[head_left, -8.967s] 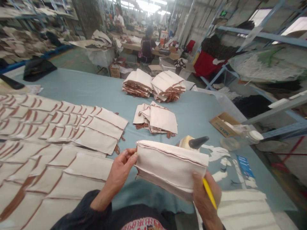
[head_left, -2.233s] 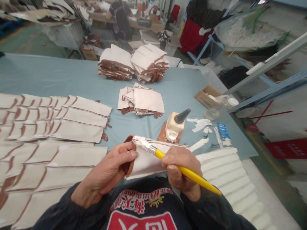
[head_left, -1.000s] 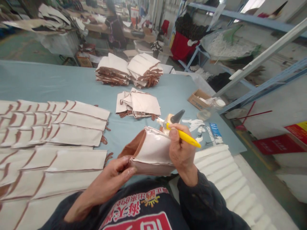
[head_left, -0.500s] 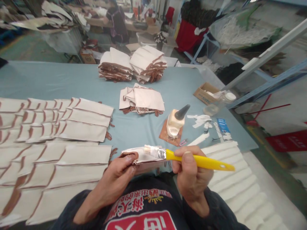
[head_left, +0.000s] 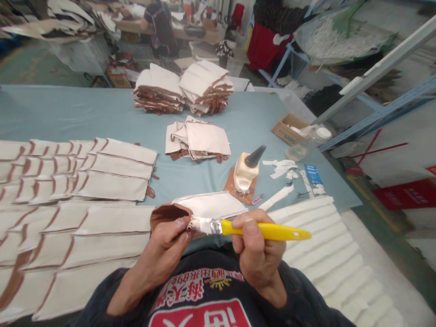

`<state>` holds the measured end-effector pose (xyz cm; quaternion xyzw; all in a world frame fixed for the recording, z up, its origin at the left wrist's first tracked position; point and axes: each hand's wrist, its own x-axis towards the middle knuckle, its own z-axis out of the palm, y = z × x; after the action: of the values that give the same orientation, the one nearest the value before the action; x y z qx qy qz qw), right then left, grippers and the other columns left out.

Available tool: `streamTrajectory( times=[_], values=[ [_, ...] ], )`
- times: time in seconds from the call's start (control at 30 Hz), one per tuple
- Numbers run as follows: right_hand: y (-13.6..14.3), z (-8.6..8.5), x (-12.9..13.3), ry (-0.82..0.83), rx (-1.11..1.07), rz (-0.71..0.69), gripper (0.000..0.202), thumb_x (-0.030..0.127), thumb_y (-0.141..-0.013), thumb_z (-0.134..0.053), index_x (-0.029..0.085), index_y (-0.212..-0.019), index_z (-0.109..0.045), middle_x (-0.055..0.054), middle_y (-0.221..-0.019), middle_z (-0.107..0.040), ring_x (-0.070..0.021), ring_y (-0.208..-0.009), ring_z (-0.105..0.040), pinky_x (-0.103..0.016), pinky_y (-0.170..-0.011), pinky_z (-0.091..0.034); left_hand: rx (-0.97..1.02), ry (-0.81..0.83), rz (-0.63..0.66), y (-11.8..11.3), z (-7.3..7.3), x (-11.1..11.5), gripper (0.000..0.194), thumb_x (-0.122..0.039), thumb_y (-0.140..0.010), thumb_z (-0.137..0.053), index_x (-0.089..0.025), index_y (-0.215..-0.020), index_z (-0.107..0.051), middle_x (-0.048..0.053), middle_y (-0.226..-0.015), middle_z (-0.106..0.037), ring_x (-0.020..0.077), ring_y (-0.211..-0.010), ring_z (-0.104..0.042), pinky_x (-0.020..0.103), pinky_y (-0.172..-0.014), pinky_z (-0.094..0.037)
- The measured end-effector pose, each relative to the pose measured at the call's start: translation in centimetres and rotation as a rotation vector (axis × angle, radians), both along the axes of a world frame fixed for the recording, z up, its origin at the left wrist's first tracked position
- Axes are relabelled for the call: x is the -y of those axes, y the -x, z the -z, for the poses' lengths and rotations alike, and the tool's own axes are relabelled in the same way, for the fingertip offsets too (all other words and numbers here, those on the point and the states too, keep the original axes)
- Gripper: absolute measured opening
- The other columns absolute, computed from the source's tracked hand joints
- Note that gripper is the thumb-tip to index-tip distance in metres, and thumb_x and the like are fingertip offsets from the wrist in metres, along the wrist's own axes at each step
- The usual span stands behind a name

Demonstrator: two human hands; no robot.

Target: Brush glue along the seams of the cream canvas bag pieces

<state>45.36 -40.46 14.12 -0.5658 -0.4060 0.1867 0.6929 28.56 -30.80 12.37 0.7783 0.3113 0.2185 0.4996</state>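
Observation:
My right hand (head_left: 259,245) is closed around the yellow handle of a paintbrush (head_left: 269,230), bristles pointing left. White paste coats the bristles, which touch the edge of a cream fabric piece (head_left: 213,204) with a brown inner side. Pinched between the thumb and fingers of my left hand (head_left: 170,240) is the near edge of that piece, right at the brush tip. The brown side curls open above my left fingers. Beyond the piece, a cream bottle with a dark cone-shaped nozzle (head_left: 245,170) stands on a brown square pad (head_left: 230,185).
Overlapping rows of cream pieces with brown edges (head_left: 112,177) cover the left. Stacks (head_left: 204,84) and a small pile (head_left: 207,138) lie farther back. To the right are white strips (head_left: 281,197), a cardboard box (head_left: 288,128), a clear jar (head_left: 306,143) and layered white pieces (head_left: 316,236).
The brush has moved left and slightly down, to the edge by my left fingers. The fabric piece has tilted and opened, showing more of its brown side.

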Motion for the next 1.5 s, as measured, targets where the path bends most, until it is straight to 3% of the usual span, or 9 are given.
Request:
streamTrajectory(
  times=[0.2,0.5,0.77,0.9,1.07,1.17,1.23,1.4,1.5],
  values=[
    [0.4,-0.4,-0.4,0.015,-0.105,-0.067,0.028,0.034,-0.107,-0.053,0.022,-0.085,-0.067,0.010,-0.045,-0.046,-0.0066,-0.032,-0.041,-0.016,-0.036,-0.033,0.048,0.003,0.038,-0.3,-0.2,0.4,0.031,-0.018,-0.101,-0.051,-0.018,-0.083,-0.076,0.006,-0.083,-0.075,0.0205,-0.079,-0.066,0.028,-0.076,-0.051],
    [-1.6,0.1,-1.1,0.051,-0.308,0.134,0.035,0.049,-0.101,-0.062,0.021,-0.081,-0.064,0.009,-0.045,-0.048,-0.0075,-0.036,-0.041,-0.017,-0.037,-0.032,0.039,0.065,-0.062,-0.1,-1.0,1.0,0.030,-0.025,-0.100,-0.054,-0.017,-0.108,-0.083,0.010,-0.105,-0.077,0.0245,-0.092,-0.066,0.032,-0.089,-0.051],
    [-1.4,0.1,-1.0,0.153,-0.395,-0.091,0.044,0.058,-0.097,-0.063,0.019,-0.076,-0.063,0.011,-0.040,-0.040,-0.0060,-0.032,-0.032,-0.017,-0.036,-0.029,0.011,0.124,-0.143,0.6,-0.5,1.5,0.026,-0.027,-0.095,-0.060,-0.017,-0.093,-0.083,0.009,-0.098,-0.077,0.0267,-0.099,-0.065,0.031,-0.086,-0.051],
    [-1.8,-0.1,-0.8,0.069,-0.376,-0.001,0.040,0.055,-0.097,-0.062,0.021,-0.077,-0.062,0.012,-0.039,-0.037,-0.0060,-0.032,-0.030,-0.017,-0.036,-0.029,0.069,0.339,-0.194,0.6,-0.9,1.2,0.024,-0.034,-0.092,-0.068,-0.017,-0.100,-0.084,0.009,-0.107,-0.078,0.0264,-0.100,-0.065,0.032,-0.088,-0.051],
    [-1.0,-0.1,-0.2,-0.023,-0.109,-0.100,0.030,0.041,-0.106,-0.055,0.022,-0.085,-0.066,0.009,-0.047,-0.049,-0.0080,-0.035,-0.043,-0.018,-0.038,-0.036,0.228,0.811,-0.163,0.2,-1.6,1.3,0.035,-0.038,-0.084,-0.081,-0.016,-0.111,-0.080,0.002,-0.078,-0.073,0.0145,-0.066,-0.058,0.022,-0.064,-0.047],
    [-0.9,0.7,-0.1,-0.135,0.192,-0.144,0.018,0.033,-0.106,-0.056,0.024,-0.098,-0.069,0.005,-0.062,-0.063,-0.0111,-0.048,-0.057,-0.025,-0.052,-0.051,0.265,0.920,-0.185,-0.5,-2.3,1.8,0.038,-0.037,-0.078,-0.087,-0.014,-0.108,-0.080,-0.001,-0.069,-0.066,0.0087,-0.055,-0.046,0.018,-0.052,-0.037],
    [-1.2,1.2,0.0,-0.169,0.291,-0.169,0.014,0.031,-0.106,-0.056,0.025,-0.103,-0.068,0.003,-0.068,-0.066,-0.0136,-0.055,-0.063,-0.030,-0.059,-0.056,0.311,0.988,-0.177,-1.0,-2.8,2.0,0.036,-0.034,-0.075,-0.089,-0.014,-0.104,-0.081,-0.001,-0.069,-0.067,0.0083,-0.054,-0.047,0.018,-0.054,-0.041],
    [-2.0,1.2,0.6,-0.237,0.163,-0.076,0.015,0.027,-0.107,-0.052,0.026,-0.104,-0.067,0.005,-0.066,-0.063,-0.0120,-0.051,-0.060,-0.027,-0.054,-0.055,0.400,1.084,-0.144,-1.6,-3.4,2.1,0.032,-0.026,-0.071,-0.091,-0.013,-0.100,-0.083,0.003,-0.073,-0.074,0.0111,-0.060,-0.058,0.019,-0.063,-0.050],
    [-2.2,1.0,0.7,-0.175,0.191,-0.157,0.014,0.027,-0.105,-0.055,0.025,-0.102,-0.069,0.005,-0.064,-0.062,-0.0118,-0.048,-0.058,-0.027,-0.051,-0.053,0.403,1.083,-0.151,-1.6,-3.3,2.0,0.031,-0.029,-0.073,-0.092,-0.013,-0.099,-0.084,0.003,-0.072,-0.074,0.0095,-0.057,-0.056,0.016,-0.057,-0.047]
  ],
)
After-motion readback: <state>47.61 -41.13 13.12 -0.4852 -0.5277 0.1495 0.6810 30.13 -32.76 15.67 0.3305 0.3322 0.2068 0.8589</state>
